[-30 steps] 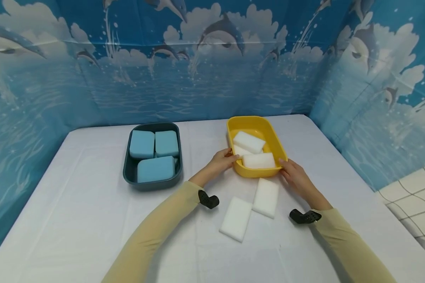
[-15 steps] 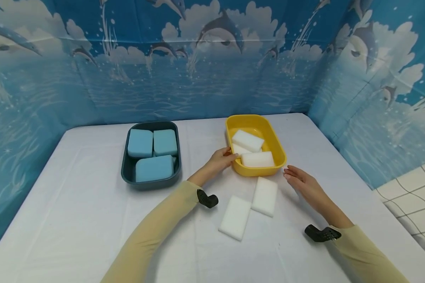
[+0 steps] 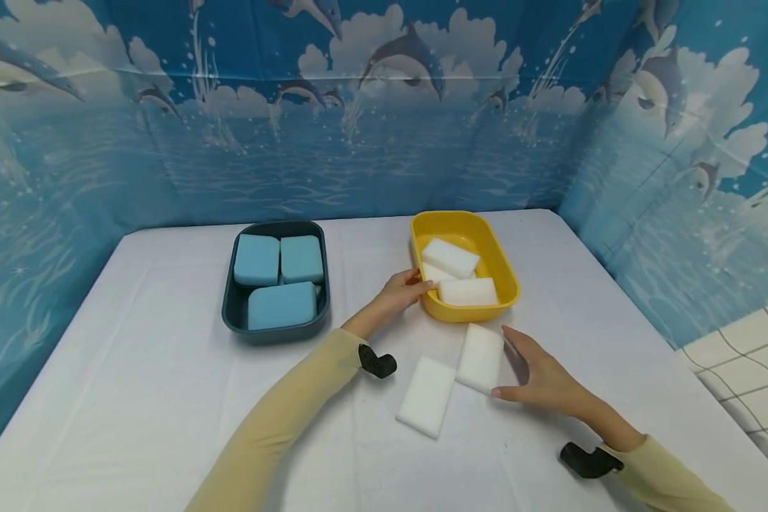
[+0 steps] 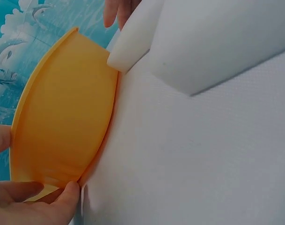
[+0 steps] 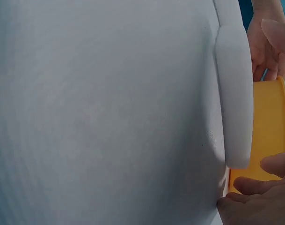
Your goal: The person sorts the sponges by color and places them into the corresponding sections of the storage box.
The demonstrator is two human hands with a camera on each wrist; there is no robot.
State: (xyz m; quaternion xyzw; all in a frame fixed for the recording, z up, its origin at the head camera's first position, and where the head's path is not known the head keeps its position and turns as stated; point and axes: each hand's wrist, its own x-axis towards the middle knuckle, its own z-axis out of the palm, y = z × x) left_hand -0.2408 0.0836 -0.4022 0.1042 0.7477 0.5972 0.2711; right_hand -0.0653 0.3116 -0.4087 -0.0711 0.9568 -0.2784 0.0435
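My left hand (image 3: pixel 400 293) grips the left rim of a yellow plastic tray (image 3: pixel 499 267), thumb over the edge and fingers against the outside. Three white sponge blocks (image 3: pixel 468 292) show inside the tray. In front of it, two more white sponges lie flat on the cloth, corners close together: one nearer the tray (image 3: pixel 480 357) and one nearer me (image 3: pixel 426 397). At the right edge of the nearer-tray sponge, my right hand (image 3: pixel 540 377) spreads thumb and fingers apart around its side. The right wrist view shows this sponge (image 5: pixel 235 93) standing out before the yellow wall.
A dark teal tray (image 3: pixel 230 313) with several light blue sponges (image 3: pixel 282 306) stands at the left on the white tablecloth (image 3: pixel 134 398). A dolphin-print curtain (image 3: pixel 243 156) rises behind the table's far edge and along its sides.
My right hand has let go of the yellow tray's right corner, drawn back, and come down beside the nearer-tray sponge with thumb and fingers spread. The left hand stays on the tray.
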